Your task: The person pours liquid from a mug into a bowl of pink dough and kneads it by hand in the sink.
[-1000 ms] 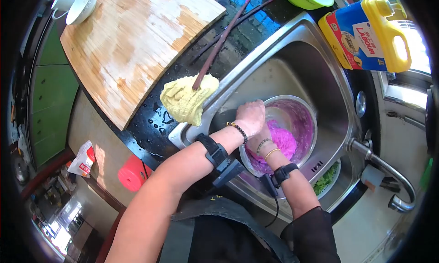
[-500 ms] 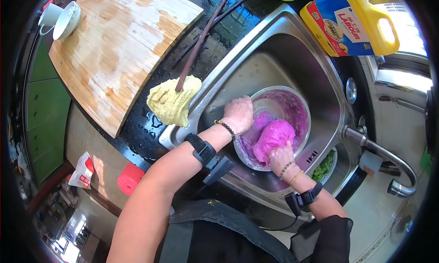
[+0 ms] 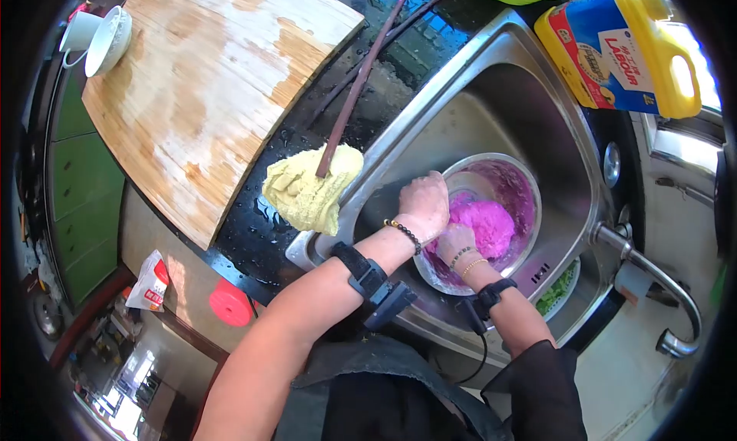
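Observation:
A lump of bright purple dough (image 3: 491, 224) lies in a metal bowl (image 3: 528, 181) that stands in the sink. My left hand (image 3: 424, 201) is closed at the bowl's left rim, its fingertips partly hidden. Inside the bowl, my right hand (image 3: 456, 244) presses closed into the near left side of the dough, and its fingers are mostly out of sight. Purple smears cover the bowl's inner wall.
The steel sink (image 3: 491, 95) has a tap (image 3: 652, 268) at the right; greens (image 3: 559, 291) sit in its smaller basin. Yellow dough (image 3: 307, 188) with a stick (image 3: 353, 95) lies beside a cutting board (image 3: 207, 80). A yellow jug (image 3: 622, 53) stands behind.
My right hand has moved left and towards my left hand, from the dough's near end to its left side. The dough now sits rounder in the bowl. The whole view has shifted slightly.

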{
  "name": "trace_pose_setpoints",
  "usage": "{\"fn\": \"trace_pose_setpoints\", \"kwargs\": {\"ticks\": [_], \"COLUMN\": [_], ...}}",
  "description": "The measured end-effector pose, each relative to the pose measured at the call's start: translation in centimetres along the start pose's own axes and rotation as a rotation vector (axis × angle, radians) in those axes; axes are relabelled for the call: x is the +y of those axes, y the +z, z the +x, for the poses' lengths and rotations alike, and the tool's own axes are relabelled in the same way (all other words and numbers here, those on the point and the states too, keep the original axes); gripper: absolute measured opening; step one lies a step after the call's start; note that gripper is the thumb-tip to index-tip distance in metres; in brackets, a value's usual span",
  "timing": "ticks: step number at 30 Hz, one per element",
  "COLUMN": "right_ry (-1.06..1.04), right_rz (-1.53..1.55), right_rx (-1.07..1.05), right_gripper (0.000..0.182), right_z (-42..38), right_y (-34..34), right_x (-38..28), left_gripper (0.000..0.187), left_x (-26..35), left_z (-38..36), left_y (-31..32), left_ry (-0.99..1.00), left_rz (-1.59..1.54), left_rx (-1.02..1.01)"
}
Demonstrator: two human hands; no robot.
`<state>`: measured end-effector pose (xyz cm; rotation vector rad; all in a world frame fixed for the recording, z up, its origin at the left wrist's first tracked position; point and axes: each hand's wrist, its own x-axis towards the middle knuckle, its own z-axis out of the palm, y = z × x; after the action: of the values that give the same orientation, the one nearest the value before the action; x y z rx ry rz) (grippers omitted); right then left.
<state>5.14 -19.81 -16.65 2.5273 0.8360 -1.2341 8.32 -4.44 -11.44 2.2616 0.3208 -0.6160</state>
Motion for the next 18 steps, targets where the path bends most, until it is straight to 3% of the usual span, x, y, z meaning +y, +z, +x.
{"fn": "trace_pose_setpoints", "kwargs": {"ticks": [6,8,10,11,12,15,18], "right_ry": [0.002,0.017,0.254,0.264,0.250,0.359,0.362], "right_rz": [0.070,0.364,0.473,0.412,0.405,0.572,0.707], "right_rx": [-0.015,0.282,0.449,0.497,0.500,0.194,0.230], "right_gripper": [0.019,0.023,0.033,0.055,0.055,0.089,0.086], "right_z": [-3.8,-6.2,-7.0,-6.6,-5.8,-2.7,-2.6], "right_y": [-2.1,-3.9,-5.9,-5.4,-4.2,-1.4,-1.1], "right_x": [1.2,3.1,5.2,7.1,8.8,11.7,10.9], "left_gripper": [0.024,0.016,0.016,0.016,0.016,0.016,0.015], "left_x": [0.1,0.3,0.3,0.4,0.3,0.3,0.5], "left_z": [0.0,-0.2,-0.2,-0.2,-0.3,-0.1,0.0], "left_y": [-0.4,-0.5,-0.8,-0.9,-0.8,-0.6,-0.7], "left_ry": [-0.001,0.021,0.018,0.022,0.015,-0.003,-0.014], "left_rz": [-0.012,0.025,0.034,0.040,0.037,0.039,0.001], "left_rx": [0.004,0.024,-0.003,0.004,0.017,0.019,0.025]}}
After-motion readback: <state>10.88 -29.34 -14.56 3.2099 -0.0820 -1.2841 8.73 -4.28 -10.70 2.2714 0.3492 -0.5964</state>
